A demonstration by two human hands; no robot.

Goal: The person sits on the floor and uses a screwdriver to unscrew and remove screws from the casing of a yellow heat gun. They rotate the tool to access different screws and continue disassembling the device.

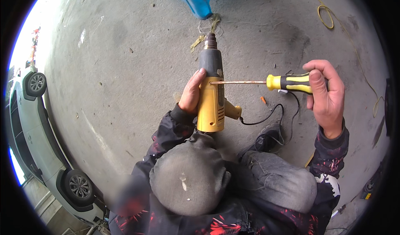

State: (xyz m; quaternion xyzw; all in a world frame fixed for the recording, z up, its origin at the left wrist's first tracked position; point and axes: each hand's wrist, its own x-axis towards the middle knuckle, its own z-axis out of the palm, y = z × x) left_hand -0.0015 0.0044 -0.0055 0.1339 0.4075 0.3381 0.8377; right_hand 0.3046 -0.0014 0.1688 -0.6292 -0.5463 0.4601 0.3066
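Note:
A yellow and grey heat gun (211, 104) rests near my knee, its metal nozzle pointing away from me. My left hand (192, 92) grips its body from the left side, thumb on top. From the right, my right hand (326, 94) holds a screwdriver (287, 83) by its yellow and black handle. The screwdriver's long, rust-coloured shaft lies level across the gap, and its tip meets the side of the heat gun's yellow housing, just below the grey front part. Whether the tip sits in a screw hole I cannot tell. A black cord runs from the heat gun's handle.
A blue plastic stool (196, 0) stands beyond the nozzle. A small orange piece (263, 99) lies on the concrete floor (125, 68). A thin yellow cable (329, 18) loops at the far right. A light-coloured car (39, 131) is parked at the left.

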